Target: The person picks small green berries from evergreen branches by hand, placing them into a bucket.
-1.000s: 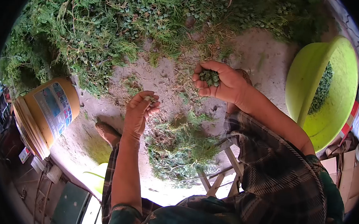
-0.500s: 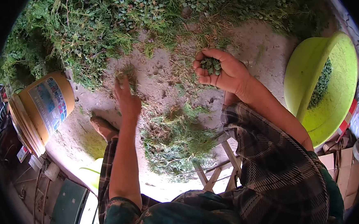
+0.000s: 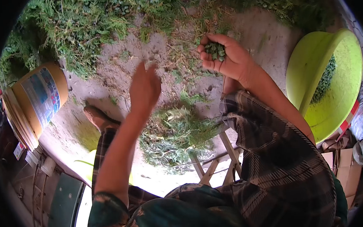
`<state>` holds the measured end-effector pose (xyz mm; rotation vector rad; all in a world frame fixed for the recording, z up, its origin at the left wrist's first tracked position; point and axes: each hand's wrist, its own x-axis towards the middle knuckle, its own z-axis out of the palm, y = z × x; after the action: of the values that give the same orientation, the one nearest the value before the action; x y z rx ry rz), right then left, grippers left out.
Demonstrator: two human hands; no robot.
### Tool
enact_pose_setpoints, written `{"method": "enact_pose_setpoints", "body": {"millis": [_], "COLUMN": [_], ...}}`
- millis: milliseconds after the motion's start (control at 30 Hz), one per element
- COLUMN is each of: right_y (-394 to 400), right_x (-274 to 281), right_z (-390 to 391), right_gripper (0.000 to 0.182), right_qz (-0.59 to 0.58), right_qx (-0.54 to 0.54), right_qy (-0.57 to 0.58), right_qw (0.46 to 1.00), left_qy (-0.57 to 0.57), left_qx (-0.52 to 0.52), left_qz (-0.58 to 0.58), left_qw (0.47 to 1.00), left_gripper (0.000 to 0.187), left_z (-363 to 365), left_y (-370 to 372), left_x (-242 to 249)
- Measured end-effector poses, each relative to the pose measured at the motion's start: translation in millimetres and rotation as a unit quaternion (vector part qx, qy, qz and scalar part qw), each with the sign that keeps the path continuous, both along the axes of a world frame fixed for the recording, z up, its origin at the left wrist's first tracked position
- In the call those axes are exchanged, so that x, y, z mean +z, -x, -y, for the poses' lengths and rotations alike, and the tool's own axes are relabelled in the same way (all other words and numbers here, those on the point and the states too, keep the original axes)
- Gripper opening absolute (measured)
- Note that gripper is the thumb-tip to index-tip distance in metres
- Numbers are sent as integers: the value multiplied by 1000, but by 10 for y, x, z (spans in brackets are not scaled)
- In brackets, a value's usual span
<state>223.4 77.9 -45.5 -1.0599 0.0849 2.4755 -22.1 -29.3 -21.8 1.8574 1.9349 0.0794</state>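
My right hand [image 3: 228, 56] is cupped palm up around a small heap of green cones [image 3: 215, 51], its fingers curled about them. Over the dusty floor [image 3: 92, 87], my left hand [image 3: 145, 87] hangs with its back up, blurred by motion; two fingertips point forward, and whether anything is between the fingers cannot be made out. Below the left hand lies a small pile of green sprigs [image 3: 176, 134]. A large heap of leafy green branches [image 3: 81, 32] spreads across the far side.
A lime-green tub [image 3: 343, 103] with green cones [image 3: 325, 79] inside stands at the right. At the left a yellow bucket [image 3: 57, 85] with a label lies tilted. A wooden frame [image 3: 229, 152] is near my knees, and cardboard [image 3: 349, 172] lies at the lower right.
My left hand has moved right and nearer to my body, away from a sprig on the floor. My right hand still holds the cones, slightly higher in view. The view has shifted a little.
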Motion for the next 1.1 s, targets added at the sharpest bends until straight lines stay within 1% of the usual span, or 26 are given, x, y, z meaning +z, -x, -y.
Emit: {"method": "enact_pose_setpoints", "body": {"millis": [33, 100, 133, 200, 233, 300, 400, 433, 467, 500, 533, 567, 600, 667, 700, 733, 767, 800, 833, 867, 900, 933, 967, 1033, 1067, 1100], "right_y": [8, 29, 26, 26, 36, 33, 3, 5, 2, -1, 6, 12, 19, 49, 57, 58, 53, 47, 60, 71, 83, 95, 101, 100, 94, 88], "right_x": [21, 70, 65, 40, 54, 101, 74, 61, 47, 41, 52, 42, 25, 63, 84, 98, 105, 92, 120, 162, 186, 189, 190, 168, 149, 136], "right_z": [4, -8, -12, -9, -17, -15, 3, 3, 19, 31, 36, 48, 62, 48, 37, 34, 31, 31, 18, 7, 10, 23, 31, 11, 25, 32], "right_gripper": [23, 23, 23, 23, 23, 24, 24, 24, 24, 24, 22, 22, 22, 21, 21, 21, 21, 21, 21, 21, 21, 21, 21, 21, 20, 20], "right_qz": [2, 34, 34, 30, 28, 65, 37, 32, 23, 15, 15, 7, 19, 37, 32, 34, 37, 37, 37, 59, 82, 81, 74, 67, 51, 35], "right_qx": [3, 1, 4, 8, 8, 16, 19, 17, 14, 12, 11, 12, 12, 17, 16, 19, 22, 26, 26, 25, 24, 24, 28, 31, 31, 33], "right_qy": [4, 2, 1, 6, 7, 5, -4, -9, -4, 1, 9, 0, 8, 16, 9, 6, 4, 2, -1, 5, 13, 13, 16, 15, 17, 18], "right_qw": [1000, 999, 999, 1000, 1000, 998, 999, 999, 1000, 1000, 1000, 1000, 1000, 999, 999, 999, 999, 999, 999, 998, 996, 996, 997, 997, 998, 999], "left_qy": [-72, -94, -95, 9, 42, 105, 196, 241, 248, 309, 419, 560, 531, 649, 572, 363, 298, 65, 26, -38, -60, 45, 61, -15, -84, -87], "left_qx": [-28, -36, -33, -82, -118, -166, -180, -197, -201, -206, -197, -177, -232, -150, -101, -141, -66, 143, 231, 259, 352, 447, 490, 420, 374, 362], "left_qz": [20, 37, 38, -57, -40, -11, 20, -17, -25, -53, -62, -28, -25, 85, 23, -35, -230, -162, -184, -269, -247, -74, -37, -113, -132, -119], "left_qw": [997, 994, 994, 995, 991, 981, 964, 950, 947, 927, 884, 809, 815, 741, 814, 920, 924, 974, 955, 927, 901, 890, 869, 900, 914, 920], "left_gripper": [38, 54, 54, 69, 83, 93, 91, 87, 83, 82, 83, 86, 72, 51, 35, 40, 47, 60, 72, 83, 82, 75, 62, 47, 30, 21], "left_z": [-376, -773, -750, -588, -399, 95, 1146, 1425, 1761, 1992, 2123, 2140, 1983, 1487, 1140, 1276, 305, 271, -127, -366, -495, -573, -637, -515, -414, -379], "left_y": [-35, -205, -366, -684, -747, -795, -580, -477, -348, -269, -208, -128, -63, 279, 438, 931, 739, 1176, 1288, 1526, 1697, 2005, 1794, 1601, 1456, 1223], "left_x": [-22, -184, -198, -221, -165, -53, 80, 195, 261, 361, 451, 462, 574, 253, 180, -336, 314, -73, 36, -78, -301, -516, -470, -558, -608, -500]}}
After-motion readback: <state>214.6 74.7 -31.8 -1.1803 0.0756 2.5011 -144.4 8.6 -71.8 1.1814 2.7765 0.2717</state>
